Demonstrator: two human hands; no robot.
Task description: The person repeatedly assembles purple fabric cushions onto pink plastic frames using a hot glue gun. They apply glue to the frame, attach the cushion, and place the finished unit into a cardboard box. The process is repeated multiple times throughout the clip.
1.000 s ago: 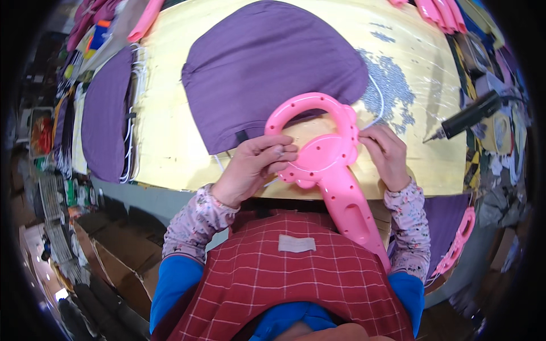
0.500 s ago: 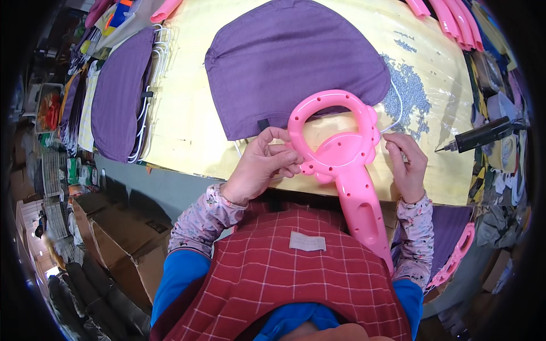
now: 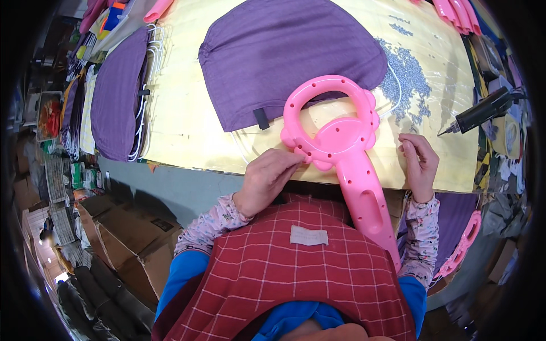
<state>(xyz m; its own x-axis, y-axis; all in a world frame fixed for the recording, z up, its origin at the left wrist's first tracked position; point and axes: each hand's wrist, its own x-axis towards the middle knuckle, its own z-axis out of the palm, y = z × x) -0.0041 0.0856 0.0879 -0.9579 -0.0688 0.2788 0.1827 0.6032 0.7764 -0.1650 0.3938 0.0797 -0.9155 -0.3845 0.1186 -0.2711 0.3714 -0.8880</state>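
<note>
A pink plastic handle with a ring-shaped head point(image 3: 364, 196) lies across the table's near edge, its grip pointing toward me. Small dark holes dot its ring and grip. My left hand point(image 3: 268, 179) is closed in a pinch, fingertips at a hole on the ring's lower left; anything between them is too small to see. To the right of the ring, apart from it, my right hand point(image 3: 420, 167) has its fingers curled and thumb near the index finger; what it may hold cannot be made out. Behind the ring lies a purple cloth panel point(image 3: 290, 57) with white wire along its edge.
Many tiny blue-grey pieces point(image 3: 406, 79) are spread on the yellow table cover point(image 3: 182, 113). A black electric screwdriver point(image 3: 483, 111) points in from the right. Folded purple panels point(image 3: 119, 96) stand at left; pink tubes point(image 3: 458, 17) lie far right. Cardboard boxes point(image 3: 128, 227) sit below left.
My left hand has turned, its pinched fingertips now at the ring's lower-left hole. My right hand has moved a little away from the ring to the right. The view has shifted slightly.
</note>
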